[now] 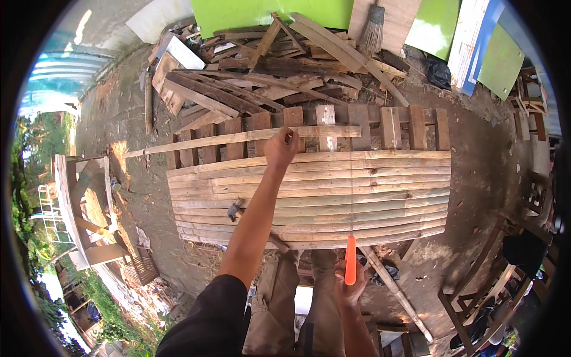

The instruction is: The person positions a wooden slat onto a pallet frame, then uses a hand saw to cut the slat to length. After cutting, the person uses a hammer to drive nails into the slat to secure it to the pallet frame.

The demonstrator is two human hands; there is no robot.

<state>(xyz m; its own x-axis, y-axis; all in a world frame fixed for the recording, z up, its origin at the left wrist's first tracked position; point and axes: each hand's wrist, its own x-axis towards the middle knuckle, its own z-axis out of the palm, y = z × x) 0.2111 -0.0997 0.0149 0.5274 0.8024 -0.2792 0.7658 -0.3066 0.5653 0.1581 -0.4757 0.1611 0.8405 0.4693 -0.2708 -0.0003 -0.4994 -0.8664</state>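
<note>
A slatted platform (321, 185) of split bamboo lies crosswise in the middle of the scene, in front of the person. Its strips run left to right, pale straw and tan with grey-green patches, slightly bowed, knotted at the nodes and uneven at the left ends. Narrow dark gaps part some of them. Along the far edge, a row of short boards (417, 128) sticks out, mostly weathered brown, one splashed with white.

One loose strip (220, 140) of the same pale bamboo lies across these boards, its left end reaching well beyond them. The left hand (282, 147) is over this strip, with its fingers curled in; I cannot tell whether they have hold of it.

The right hand (355, 291), just off the near edge, has its fingers around an orange tool (351, 262), smooth, bright and narrower at its far end. From that end a thin dark line (351, 190) runs straight across the bamboo to the far side; what it is cannot be made out.

A hammer (235, 210) rests on the platform toward the left, partly hidden by the left forearm. Beyond the boards lies a heap of scrap wood (238, 89).
</note>
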